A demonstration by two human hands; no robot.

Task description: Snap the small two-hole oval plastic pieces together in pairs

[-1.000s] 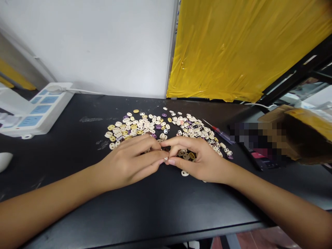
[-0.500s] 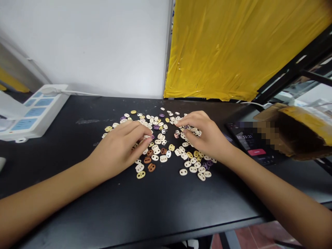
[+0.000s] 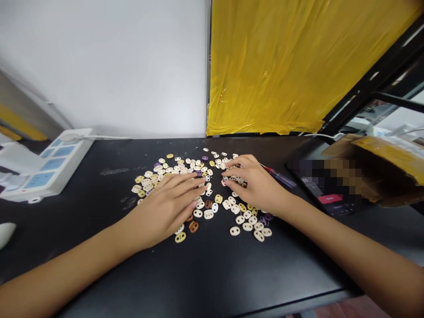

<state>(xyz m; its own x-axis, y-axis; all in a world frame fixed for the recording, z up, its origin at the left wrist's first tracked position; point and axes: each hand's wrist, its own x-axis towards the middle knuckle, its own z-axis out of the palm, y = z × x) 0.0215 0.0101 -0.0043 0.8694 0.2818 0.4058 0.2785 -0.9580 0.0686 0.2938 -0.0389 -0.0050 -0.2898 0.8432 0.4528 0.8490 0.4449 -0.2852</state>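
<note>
Many small oval two-hole cord locks, mostly cream with some yellow, brown and purple, lie spread over the black table. My left hand (image 3: 165, 205) lies palm down over the left group of cream cord locks (image 3: 150, 176), fingers stretched out, hiding those underneath. Near its fingertips are a brown cord lock (image 3: 208, 204) and a white one (image 3: 215, 207). My right hand (image 3: 251, 183) rests on the right group, its fingers apart and slightly bent, with a pinkish cord lock (image 3: 224, 182) by a fingertip. Closer to me lie more cream cord locks (image 3: 247, 226).
A white power strip (image 3: 62, 163) stands at the left, below a white wall panel (image 3: 132, 66). On the right are a red-and-dark pen-like tool (image 3: 280, 176), a phone (image 3: 331, 198) and an open cardboard box (image 3: 391, 176). Yellow plastic sheeting (image 3: 265, 66) hangs behind.
My left hand has gone from a pinch on a small cord lock to outstretched fingers, and has moved slightly right. My right hand's fingers have spread over the right group. The camera view has shifted.
</note>
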